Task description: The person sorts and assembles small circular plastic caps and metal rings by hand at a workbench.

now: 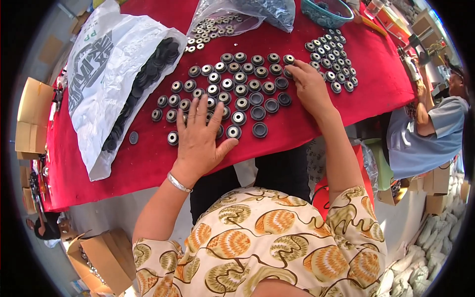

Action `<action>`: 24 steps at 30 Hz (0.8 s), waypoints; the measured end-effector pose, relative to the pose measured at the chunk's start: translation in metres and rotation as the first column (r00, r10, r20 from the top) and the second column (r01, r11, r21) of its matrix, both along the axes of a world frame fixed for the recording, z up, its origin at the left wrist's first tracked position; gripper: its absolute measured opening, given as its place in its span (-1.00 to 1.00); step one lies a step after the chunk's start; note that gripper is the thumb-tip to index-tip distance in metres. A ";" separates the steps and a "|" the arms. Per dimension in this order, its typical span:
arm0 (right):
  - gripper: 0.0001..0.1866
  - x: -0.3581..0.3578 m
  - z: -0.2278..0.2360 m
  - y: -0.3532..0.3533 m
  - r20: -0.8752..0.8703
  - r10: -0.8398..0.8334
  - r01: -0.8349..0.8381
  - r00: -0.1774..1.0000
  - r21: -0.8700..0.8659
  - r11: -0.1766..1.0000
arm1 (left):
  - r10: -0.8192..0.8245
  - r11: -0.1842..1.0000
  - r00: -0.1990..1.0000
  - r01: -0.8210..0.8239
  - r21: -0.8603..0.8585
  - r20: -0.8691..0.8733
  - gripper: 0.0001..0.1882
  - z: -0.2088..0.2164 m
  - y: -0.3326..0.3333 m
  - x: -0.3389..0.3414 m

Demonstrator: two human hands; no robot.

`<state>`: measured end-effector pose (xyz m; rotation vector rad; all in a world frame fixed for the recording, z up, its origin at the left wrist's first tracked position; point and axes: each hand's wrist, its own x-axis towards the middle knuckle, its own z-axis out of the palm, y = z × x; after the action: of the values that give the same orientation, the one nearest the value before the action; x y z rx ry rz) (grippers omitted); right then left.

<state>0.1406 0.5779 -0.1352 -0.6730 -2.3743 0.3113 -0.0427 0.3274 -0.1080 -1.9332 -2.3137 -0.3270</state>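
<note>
Over black rollers [241, 103], the left hand [199, 141] spreads.

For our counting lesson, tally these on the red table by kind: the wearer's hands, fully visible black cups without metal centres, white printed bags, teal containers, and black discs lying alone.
Wearer's hands: 2 (left hand, right hand)
Black cups: 6
White printed bag: 1
Teal container: 1
Lone black disc: 1
Total: 11
</note>
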 end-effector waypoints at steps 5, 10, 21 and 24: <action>-0.62 -0.008 -0.008 0.008 0.125 -0.012 0.013 0.992 -0.009 1.000 | -0.067 0.997 0.998 0.067 -0.039 0.000 -0.29 -0.014 0.013 -0.006; -0.67 -0.012 -0.002 0.018 0.219 -0.008 -0.006 0.976 0.065 0.998 | -0.062 0.998 0.997 0.061 -0.026 -0.035 -0.34 -0.016 0.026 -0.010; -0.71 -0.022 -0.003 0.023 0.154 -0.067 0.058 0.986 0.063 0.996 | -0.028 0.999 0.999 0.029 0.029 -0.034 -0.38 -0.026 0.081 -0.016; -0.71 -0.021 -0.007 0.025 0.107 -0.068 0.062 0.992 0.059 0.996 | -0.023 0.999 0.999 0.023 0.022 -0.023 -0.37 -0.027 0.095 -0.015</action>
<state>0.1197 0.6033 -0.1417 -0.7562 -2.4483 0.1837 -0.0573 0.4220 -0.1348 -1.9443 -2.2661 -0.3298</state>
